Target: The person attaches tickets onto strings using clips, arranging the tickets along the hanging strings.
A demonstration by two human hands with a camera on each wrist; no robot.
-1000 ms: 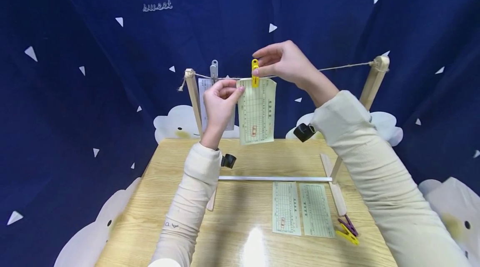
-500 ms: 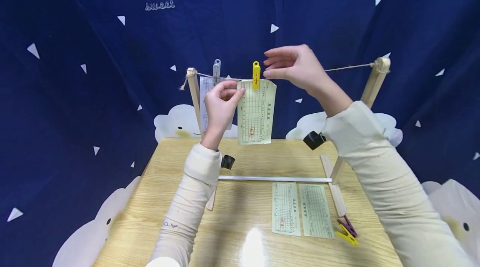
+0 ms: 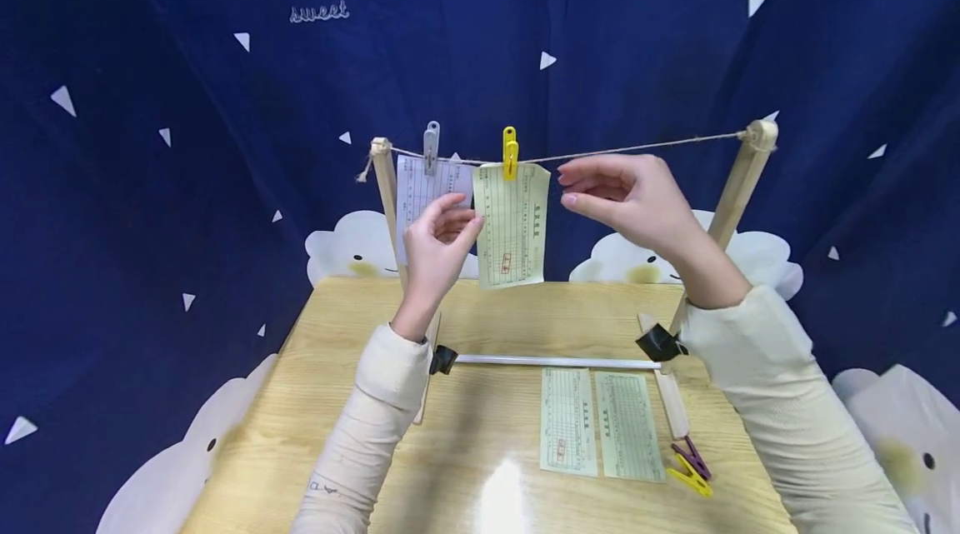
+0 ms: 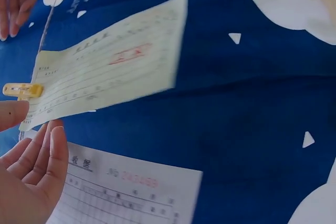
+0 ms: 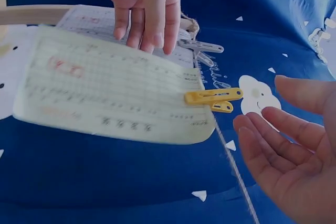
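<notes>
A twine line [image 3: 630, 149] runs between two wooden posts. A yellow clothespin [image 3: 510, 152] [image 5: 212, 98] [image 4: 22, 90] pins a pale green slip [image 3: 513, 222] [image 5: 110, 95] [image 4: 110, 69] to it. Left of that, a grey clothespin [image 3: 431, 147] [image 5: 202, 46] holds a white slip [image 3: 423, 188] [image 4: 126, 192]. My left hand [image 3: 442, 242] [image 4: 29, 177] hangs with loosely curled fingers just left of the green slip, holding nothing. My right hand [image 3: 626, 201] [image 5: 286, 150] floats to the slip's right, below the line, fingers relaxed and empty.
The rack's wooden posts [image 3: 738, 184] stand on a wooden table [image 3: 360, 417] with a white crossbar [image 3: 555, 361]. Two more green slips [image 3: 596, 434] lie flat near the front. Purple and yellow clothespins [image 3: 692, 471] lie at the right. A dark blue patterned cloth [image 3: 187, 142] hangs behind.
My right hand let go of the yellow clothespin and dropped down to the right. My left hand released the green slip's corner and lowered. The slip now hangs on its own.
</notes>
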